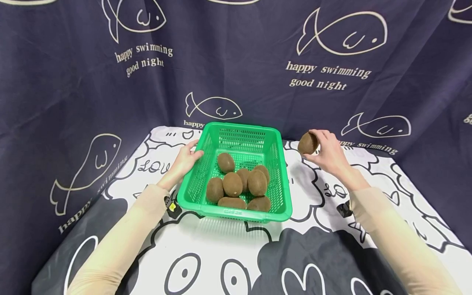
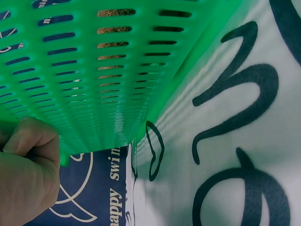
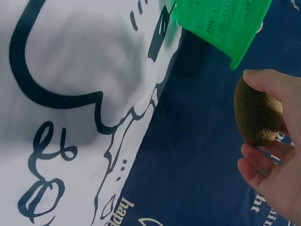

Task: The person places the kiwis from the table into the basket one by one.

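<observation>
A green plastic basket point(image 1: 236, 212) stands on the table, with several brown kiwis point(image 1: 232, 184) inside, most of them gathered toward its near side. My left hand point(image 1: 185, 159) grips the basket's left rim; in the left wrist view its fingers point(image 2: 35, 136) are curled at the edge of the slotted wall. To the right of the basket, my right hand point(image 1: 328, 151) holds one kiwi point(image 1: 308, 143) above the table. Seen from the right wrist, that kiwi point(image 3: 256, 113) sits between the thumb and fingers, apart from the basket.
A black-and-white cartoon-print cloth point(image 1: 221, 241) covers the table. Dark blue curtains point(image 1: 258, 61) with fish drawings hang behind and at both sides. A small black device point(image 1: 172, 207) is on the left wrist, another black device point(image 1: 344, 209) on the right.
</observation>
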Demonstrator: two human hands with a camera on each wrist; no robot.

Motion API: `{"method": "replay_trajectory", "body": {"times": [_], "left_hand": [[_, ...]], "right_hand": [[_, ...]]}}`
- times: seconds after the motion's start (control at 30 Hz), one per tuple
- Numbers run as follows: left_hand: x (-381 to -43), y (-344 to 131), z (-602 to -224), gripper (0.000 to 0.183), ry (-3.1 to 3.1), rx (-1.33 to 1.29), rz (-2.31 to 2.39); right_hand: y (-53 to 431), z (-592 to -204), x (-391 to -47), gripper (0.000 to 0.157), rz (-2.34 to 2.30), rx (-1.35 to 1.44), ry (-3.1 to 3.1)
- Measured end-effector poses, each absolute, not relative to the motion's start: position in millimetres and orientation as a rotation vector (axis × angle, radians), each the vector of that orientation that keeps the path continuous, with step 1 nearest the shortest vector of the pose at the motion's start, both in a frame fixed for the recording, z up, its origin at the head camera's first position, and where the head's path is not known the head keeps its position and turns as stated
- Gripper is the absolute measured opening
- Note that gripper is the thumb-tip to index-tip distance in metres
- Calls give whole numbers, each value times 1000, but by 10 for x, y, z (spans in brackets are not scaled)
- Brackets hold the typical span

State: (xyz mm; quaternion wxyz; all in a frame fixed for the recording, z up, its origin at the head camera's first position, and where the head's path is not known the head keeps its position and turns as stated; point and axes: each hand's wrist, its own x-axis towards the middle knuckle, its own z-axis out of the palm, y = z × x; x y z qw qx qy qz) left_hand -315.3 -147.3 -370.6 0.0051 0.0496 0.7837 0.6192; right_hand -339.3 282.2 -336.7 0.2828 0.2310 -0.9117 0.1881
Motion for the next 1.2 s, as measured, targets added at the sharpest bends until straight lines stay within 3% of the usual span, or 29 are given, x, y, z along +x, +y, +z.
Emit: {"method": "replay_trajectory", "body": {"times": [1.2], "left_hand": [[-2964, -1407, -3477, 56, 2468, 171, 1898]], "right_hand": [[1943, -3224, -3214, 72, 621, 907, -2406]]}}
